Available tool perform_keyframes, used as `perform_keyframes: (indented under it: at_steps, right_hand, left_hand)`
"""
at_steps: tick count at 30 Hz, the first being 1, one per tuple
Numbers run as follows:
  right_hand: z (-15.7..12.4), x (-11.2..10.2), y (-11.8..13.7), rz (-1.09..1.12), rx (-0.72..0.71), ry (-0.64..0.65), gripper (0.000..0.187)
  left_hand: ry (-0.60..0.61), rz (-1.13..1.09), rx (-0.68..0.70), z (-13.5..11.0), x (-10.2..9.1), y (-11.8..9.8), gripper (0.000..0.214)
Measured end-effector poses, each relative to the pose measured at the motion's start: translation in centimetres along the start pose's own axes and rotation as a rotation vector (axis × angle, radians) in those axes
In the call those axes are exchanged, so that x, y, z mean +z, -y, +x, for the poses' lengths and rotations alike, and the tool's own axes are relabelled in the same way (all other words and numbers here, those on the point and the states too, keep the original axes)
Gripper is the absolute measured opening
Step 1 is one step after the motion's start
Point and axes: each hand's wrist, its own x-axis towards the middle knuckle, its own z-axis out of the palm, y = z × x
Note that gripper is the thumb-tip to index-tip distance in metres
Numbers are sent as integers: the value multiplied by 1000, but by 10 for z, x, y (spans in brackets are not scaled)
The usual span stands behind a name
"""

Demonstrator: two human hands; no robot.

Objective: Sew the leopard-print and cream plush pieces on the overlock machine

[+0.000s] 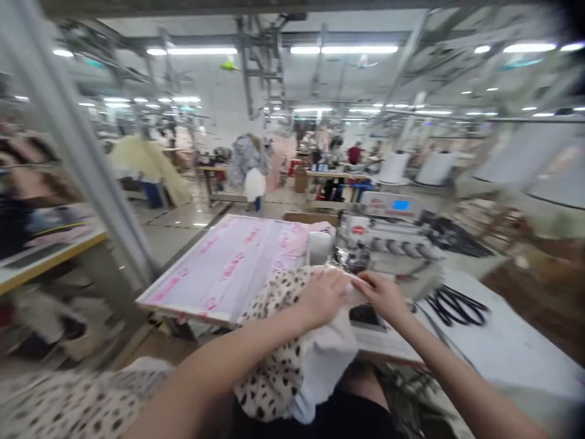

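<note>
A spotted cream fabric piece (269, 360) with a white underside hangs from the table edge down over my lap. My left hand (323, 297) lies on its upper part with the fingers resting along the cloth, close to the sewing machine (384, 238). At the edge of the same fabric, my right hand (381, 296) pinches the cloth between thumb and fingers, just in front of the machine's needle area. The needle itself is too blurred to make out.
Left of the machine is a tabletop covered with pink-printed white sheeting (223, 262). A black coiled cord (457, 306) lies on the right. More spotted fabric (68, 402) is at lower left. Large white thread cones (393, 167) stand behind; a metal post (86, 140) rises at left.
</note>
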Motion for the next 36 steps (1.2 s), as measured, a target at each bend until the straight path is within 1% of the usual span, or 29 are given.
perform_keyframes:
  at_steps: [2, 4, 5, 6, 9, 10, 12, 15, 18, 20, 23, 26, 28, 29, 31, 32, 33, 34, 36]
  right_hand:
    - [-8, -10, -7, -28, 47, -47, 20]
    - [-11, -11, -4, -44, 61, -109, 22]
    - [-13, -10, 0, -46, 26, -130, 23]
    - [-16, -8, 5, -47, -38, -139, 23]
    - [-25, -1, 19, -72, -269, -102, 28]
    - [-27, 1, 22, -87, -311, -81, 30]
    - [-29, 5, 25, -109, -318, -46, 31]
    - [-27, 9, 25, -104, -286, -52, 30]
    - [-28, 10, 24, -92, -275, -85, 30]
    - [-28, 10, 24, -83, -270, -91, 31]
    - [-26, 10, 22, -56, -246, -88, 32]
    - [-22, 16, 19, 13, -210, -89, 31]
    - [-23, 24, 18, 114, -124, -131, 32]
    - [-26, 29, 18, 186, -50, -160, 32]
    - [-37, 38, 18, 368, 158, -218, 33]
    - [-45, 41, 19, 458, 234, -152, 32]
    - [-54, 44, 20, 517, 230, 9, 32]
    - [-64, 45, 22, 524, 173, 226, 32]
    - [-85, 43, 28, 495, 155, 306, 29]
  left_hand:
    - [7, 15, -54, -3, 6, 5, 36]
    - [15, 27, -76, -9, 6, 8, 38]
    - [20, 34, -85, -12, 5, 9, 38]
    - [24, 46, -102, -15, 3, 11, 38]
    - [46, 87, -162, -22, -2, 16, 38]
    - [58, 101, -180, -23, -2, 17, 38]
    - [89, 126, -210, -25, -2, 19, 37]
    - [102, 162, -225, -23, -2, 14, 39]
    - [86, 153, -143, -18, 0, 6, 40]
    - [106, 128, -113, -13, 2, 3, 43]
    - [150, 113, -159, -3, 7, 7, 43]
    - [173, 103, -171, 4, 9, 15, 42]
    - [173, 110, -151, 5, 10, 21, 42]
    - [168, 117, -136, 4, 11, 23, 42]
    - [151, 134, -99, 3, 15, 27, 42]
    - [135, 144, -90, 2, 18, 30, 42]
    - [118, 154, -78, 1, 20, 33, 42]
    - [95, 165, -72, 0, 23, 36, 42]
    - [65, 184, -56, -2, 28, 43, 42]
